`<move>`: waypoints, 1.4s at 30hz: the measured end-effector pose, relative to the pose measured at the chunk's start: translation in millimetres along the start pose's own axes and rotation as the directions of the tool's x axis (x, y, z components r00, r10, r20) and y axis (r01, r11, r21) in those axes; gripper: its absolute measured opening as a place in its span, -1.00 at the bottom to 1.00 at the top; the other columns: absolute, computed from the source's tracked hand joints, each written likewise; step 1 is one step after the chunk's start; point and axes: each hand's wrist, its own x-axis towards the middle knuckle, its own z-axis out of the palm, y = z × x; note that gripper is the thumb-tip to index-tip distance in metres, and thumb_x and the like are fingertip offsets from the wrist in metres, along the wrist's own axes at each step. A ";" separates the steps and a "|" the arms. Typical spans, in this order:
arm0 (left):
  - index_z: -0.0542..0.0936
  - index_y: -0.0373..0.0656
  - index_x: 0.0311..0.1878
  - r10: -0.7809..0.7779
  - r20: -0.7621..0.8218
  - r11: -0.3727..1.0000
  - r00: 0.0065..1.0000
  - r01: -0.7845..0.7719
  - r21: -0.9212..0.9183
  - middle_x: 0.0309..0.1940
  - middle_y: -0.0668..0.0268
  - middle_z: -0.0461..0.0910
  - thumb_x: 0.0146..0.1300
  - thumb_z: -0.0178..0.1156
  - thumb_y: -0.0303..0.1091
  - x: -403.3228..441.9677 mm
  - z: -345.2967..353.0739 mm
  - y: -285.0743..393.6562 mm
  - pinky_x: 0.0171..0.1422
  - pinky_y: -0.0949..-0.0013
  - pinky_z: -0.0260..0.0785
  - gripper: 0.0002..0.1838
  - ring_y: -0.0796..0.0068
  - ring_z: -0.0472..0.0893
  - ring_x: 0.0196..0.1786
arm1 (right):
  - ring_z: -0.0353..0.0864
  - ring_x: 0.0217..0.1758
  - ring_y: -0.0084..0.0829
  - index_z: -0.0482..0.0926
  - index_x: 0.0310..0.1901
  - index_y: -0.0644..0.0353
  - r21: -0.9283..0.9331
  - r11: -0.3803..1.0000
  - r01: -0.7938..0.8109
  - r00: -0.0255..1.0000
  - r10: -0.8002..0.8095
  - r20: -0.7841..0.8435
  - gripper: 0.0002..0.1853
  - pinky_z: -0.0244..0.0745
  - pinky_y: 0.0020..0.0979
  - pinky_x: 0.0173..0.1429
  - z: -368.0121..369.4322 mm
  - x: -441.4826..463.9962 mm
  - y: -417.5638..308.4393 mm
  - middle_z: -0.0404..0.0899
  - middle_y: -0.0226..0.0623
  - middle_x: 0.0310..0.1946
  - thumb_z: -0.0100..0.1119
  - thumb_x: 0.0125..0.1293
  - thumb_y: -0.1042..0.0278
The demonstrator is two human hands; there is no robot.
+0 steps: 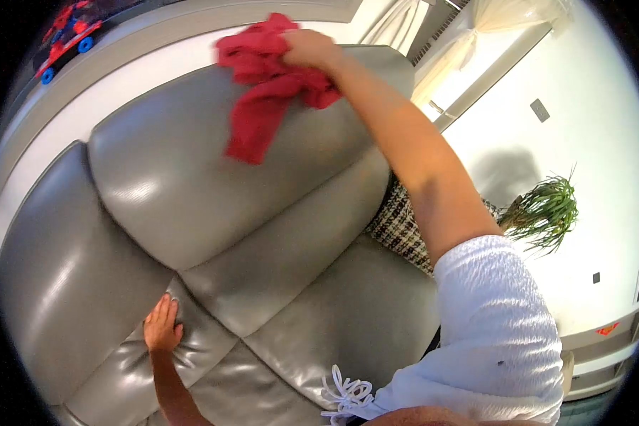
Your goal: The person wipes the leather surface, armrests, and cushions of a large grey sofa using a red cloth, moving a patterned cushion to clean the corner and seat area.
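Note:
A grey leather sofa [149, 184] fills most of the head view. My right hand [310, 51] is stretched far forward and grips a crumpled red cloth [259, 92] at the top edge of the sofa's backrest. Part of the cloth hangs down over the front of the back cushion. The fingers of that hand are partly hidden and a little blurred. Lower left, my left hand [163, 325] presses flat on the sofa cushion, fingers stretched out, and the leather creases around it.
A black-and-white woven cushion [403, 224] leans at the sofa's right end, partly behind my right arm. Beyond it stands a spiky green plant [547, 209] by the white wall. Pale curtains [468, 42] hang at upper right. A red toy with blue wheels [67, 46] sits at upper left.

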 end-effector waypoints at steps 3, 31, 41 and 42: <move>0.32 -0.03 0.26 -0.029 0.042 0.999 0.999 0.027 0.037 0.40 0.30 0.16 -0.14 0.38 -0.25 -0.8 11.9 -3.8 0.33 0.13 0.16 -0.21 0.31 0.20 0.40 | 0.57 0.01 -0.13 0.59 -0.07 0.05 0.031 0.997 -0.075 0.996 0.077 -0.054 -0.55 0.45 -0.18 0.11 13.9 -16.1 101.3 0.61 -0.10 -0.12 0.10 -0.04 0.11; 0.35 -0.04 0.20 0.027 0.035 0.995 0.999 -0.030 0.091 0.35 0.17 0.20 -0.25 0.36 -0.17 -30.2 72.6 -43.9 0.19 0.13 0.38 -0.19 0.20 0.34 0.29 | 0.53 0.10 -0.14 0.53 0.01 0.16 0.719 0.278 -0.637 0.330 0.941 -0.072 -0.48 0.37 -0.23 0.16 285.2 -269.7 291.0 0.57 -0.04 -0.02 0.18 0.04 0.01; 0.31 0.03 0.27 0.007 0.021 1.000 1.000 -0.007 0.015 0.39 0.35 0.17 -0.12 0.35 -0.23 -3.5 26.6 -15.9 0.28 0.22 0.28 -0.22 0.38 0.27 0.36 | 0.54 0.08 -0.13 0.54 -0.04 0.18 0.794 0.379 -0.476 0.493 0.862 -0.116 -0.52 0.38 -0.22 0.14 303.9 -291.9 114.7 0.58 -0.03 -0.07 0.20 0.04 0.07; 0.31 0.03 0.28 0.012 0.002 1.000 1.000 -0.012 0.001 0.39 0.36 0.17 -0.12 0.35 -0.22 -4.1 24.9 -15.8 0.29 0.23 0.28 -0.21 0.41 0.27 0.36 | 0.54 0.07 -0.13 0.54 -0.04 0.18 0.773 0.448 -0.450 0.584 0.802 -0.125 -0.53 0.39 -0.22 0.14 311.6 -293.2 76.9 0.58 -0.03 -0.07 0.21 0.04 0.07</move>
